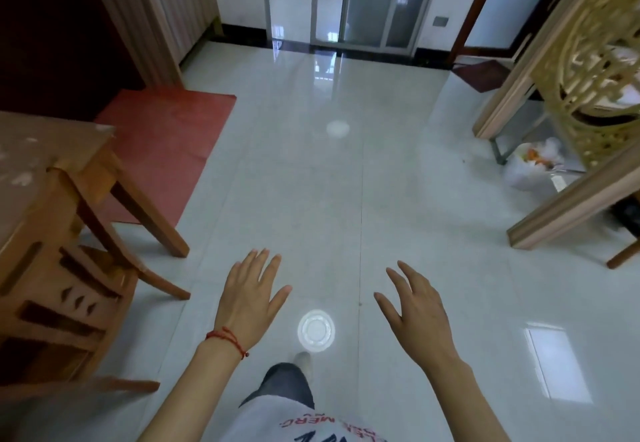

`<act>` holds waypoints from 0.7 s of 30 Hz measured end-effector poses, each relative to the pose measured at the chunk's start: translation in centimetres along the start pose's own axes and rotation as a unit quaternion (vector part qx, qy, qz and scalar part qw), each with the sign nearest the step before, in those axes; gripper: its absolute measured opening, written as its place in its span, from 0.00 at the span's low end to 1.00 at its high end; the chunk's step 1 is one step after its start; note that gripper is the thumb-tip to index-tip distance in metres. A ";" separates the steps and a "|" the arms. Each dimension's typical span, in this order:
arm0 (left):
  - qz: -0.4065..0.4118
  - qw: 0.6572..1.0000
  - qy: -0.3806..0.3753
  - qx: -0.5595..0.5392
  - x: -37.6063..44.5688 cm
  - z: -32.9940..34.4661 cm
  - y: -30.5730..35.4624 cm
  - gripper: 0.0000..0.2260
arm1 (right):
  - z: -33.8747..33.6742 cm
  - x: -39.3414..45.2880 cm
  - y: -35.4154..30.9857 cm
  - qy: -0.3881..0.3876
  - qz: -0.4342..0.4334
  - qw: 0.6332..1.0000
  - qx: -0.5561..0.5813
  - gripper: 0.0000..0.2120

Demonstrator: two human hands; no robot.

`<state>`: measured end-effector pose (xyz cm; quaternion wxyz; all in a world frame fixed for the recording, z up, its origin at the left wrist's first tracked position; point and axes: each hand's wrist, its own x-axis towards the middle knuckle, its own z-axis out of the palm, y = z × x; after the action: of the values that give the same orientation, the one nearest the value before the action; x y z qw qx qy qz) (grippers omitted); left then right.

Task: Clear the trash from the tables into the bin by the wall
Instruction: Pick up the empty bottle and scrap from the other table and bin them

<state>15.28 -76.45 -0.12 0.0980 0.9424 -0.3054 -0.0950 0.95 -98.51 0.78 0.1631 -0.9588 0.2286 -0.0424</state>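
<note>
While two empty hands, left [251, 298] and right [417, 306], spread open over the tiled floor [381, 199], one white lid [316, 330] lies between them at 6 o'clock; one trash bag [531, 168] sits at 2 o'clock, one wooden table [48, 151] at 9 o'clock.

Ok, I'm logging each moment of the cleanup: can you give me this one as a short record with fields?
left hand: open, empty, red string at wrist
right hand: open, empty
floor: glossy pale tile, ceiling lights reflected
table: wooden, on the left, chair tucked beside it
mat: red, beyond the table
bag: white plastic, holds scraps, on the floor at right by a carved gold screen
bin: cannot tell
</note>
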 end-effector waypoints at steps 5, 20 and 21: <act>0.001 1.000 0.010 0.006 8.6 -2.0 -1.8 0.32 | -0.6 9.5 -0.9 0.011 -0.002 1.000 0.011 0.32; -0.038 0.999 0.015 -0.014 34.3 -4.5 -3.7 0.34 | 0.4 35.7 1.7 -0.017 -0.013 1.000 0.005 0.28; -0.043 0.999 0.017 -0.019 36.0 -4.9 -3.7 0.34 | 0.1 37.8 1.8 -0.015 -0.016 1.000 0.007 0.28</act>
<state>47.20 -94.29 -0.61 0.1168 0.9542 -0.2607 -0.0892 33.92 -117.03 0.32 0.1722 -0.9618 0.2103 -0.0325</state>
